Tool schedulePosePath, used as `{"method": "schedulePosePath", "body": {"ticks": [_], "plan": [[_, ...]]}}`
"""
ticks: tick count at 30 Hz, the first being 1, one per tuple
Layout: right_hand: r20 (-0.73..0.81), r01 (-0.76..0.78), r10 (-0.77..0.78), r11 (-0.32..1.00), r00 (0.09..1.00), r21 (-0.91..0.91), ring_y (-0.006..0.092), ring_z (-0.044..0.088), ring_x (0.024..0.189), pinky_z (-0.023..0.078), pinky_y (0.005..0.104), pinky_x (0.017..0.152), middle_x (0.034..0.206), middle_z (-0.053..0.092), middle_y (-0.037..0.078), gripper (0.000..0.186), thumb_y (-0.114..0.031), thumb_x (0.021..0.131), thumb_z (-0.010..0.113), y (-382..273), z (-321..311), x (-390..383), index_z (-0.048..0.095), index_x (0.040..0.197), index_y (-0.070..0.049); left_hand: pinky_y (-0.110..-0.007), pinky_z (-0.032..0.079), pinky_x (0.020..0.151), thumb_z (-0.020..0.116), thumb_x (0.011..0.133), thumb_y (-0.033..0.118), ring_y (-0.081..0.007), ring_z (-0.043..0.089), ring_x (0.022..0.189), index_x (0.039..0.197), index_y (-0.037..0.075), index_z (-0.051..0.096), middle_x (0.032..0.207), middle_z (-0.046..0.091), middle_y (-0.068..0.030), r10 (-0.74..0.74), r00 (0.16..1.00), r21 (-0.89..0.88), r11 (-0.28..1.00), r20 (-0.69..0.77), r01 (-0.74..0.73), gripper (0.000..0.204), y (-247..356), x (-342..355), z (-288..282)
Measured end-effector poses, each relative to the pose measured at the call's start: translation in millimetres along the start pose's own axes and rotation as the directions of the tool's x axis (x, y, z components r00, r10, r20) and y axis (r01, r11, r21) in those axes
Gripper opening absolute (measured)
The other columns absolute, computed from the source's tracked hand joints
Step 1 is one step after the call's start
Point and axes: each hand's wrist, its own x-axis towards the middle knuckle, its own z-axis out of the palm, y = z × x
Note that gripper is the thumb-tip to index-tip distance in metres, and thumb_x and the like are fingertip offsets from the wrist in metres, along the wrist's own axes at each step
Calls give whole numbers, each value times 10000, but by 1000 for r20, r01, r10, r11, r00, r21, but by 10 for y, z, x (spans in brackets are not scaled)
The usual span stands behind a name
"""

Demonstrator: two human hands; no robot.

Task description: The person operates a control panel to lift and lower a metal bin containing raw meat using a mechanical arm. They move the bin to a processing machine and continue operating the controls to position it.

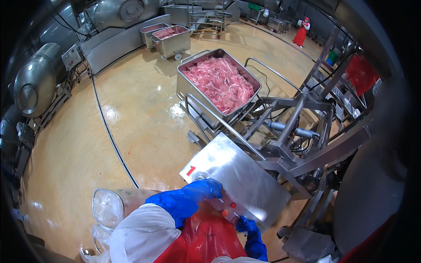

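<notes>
The box [237, 164], a bare metal cabinet with a flat top, stands right in front of the person, just beside the lift [302, 120]. It looks stiff and heavy, a thing to lean on rather than lift, and its smooth top would probably let a wet glove slide. Its near face carries a red button [233, 205] and an orange button [224, 213]; these look small and hard, better met squarely with one fingertip than with the whole palm.

The left grip [212, 187], in a blue glove, lies at the box's near left edge with fingers bent; the glove hides what is under it, so I cannot tell whether it has hold of anything. The right grip [247, 225] is at the right end of the face, fingers partly curled near the buttons; how far it is closed, and on what, I cannot tell.

Beyond the box, a bin [184, 90] sits at the lift, full of sliced meat [222, 81]. Bin and load together must be very heavy; the meat looks soft, limp and slippery. By hand, the bin's stiff rim would offer the surest hold, while the slices would need cupping from below.
</notes>
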Motion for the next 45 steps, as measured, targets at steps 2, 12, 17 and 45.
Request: {"method": "schedulePosePath", "body": {"ticks": [2, 12, 17, 45], "plan": [[-34, -39, 38, 999, 999, -26, 290, 755, 678, 623, 401, 594, 836, 776, 161, 467, -471, 994, 750, -5, 25, 18, 762, 1011, -4, -394, 562, 614, 714, 951, 421, -221, 702, 620, 830, 29, 768, 673, 706, -85, -20, 1000, 9, 1000, -17, 20, 413, -41, 22, 6], [-88, -70, 66, 996, 994, -46, 303, 784, 724, 651, 400, 649, 900, 796, 182, 422, -384, 1047, 683, 3, -171, 279, 779, 1071, 27, -421, 552, 626, 675, 949, 470, -242, 707, 623, 757, 66, 762, 664, 710, -89, 32, 999, 168, 985, -38, -25, 455, -395, 466, 108], [-94, -79, 78, 997, 992, -7, 307, 788, 721, 656, 403, 635, 880, 797, 192, 424, -387, 1026, 703, 140, -161, 385, 790, 1033, 28, -422, 561, 657, 706, 936, 440, -250, 717, 659, 817, 68, 774, 705, 726, -94, 1, 1000, 148, 989, 26, -5, 397, -474, 616, 48], [-199, -44, 25, 995, 980, -91, 322, 792, 757, 663, 411, 680, 916, 795, 216, 633, -565, 977, 725, 406, -621, 936, 783, 1066, 59, -420, 574, 680, 670, 943, 452, -258, 734, 671, 826, 74, 786, 713, 736, -87, 20, 1000, 74, 997, 5, -20, 413, -802, 1396, 380]]}}
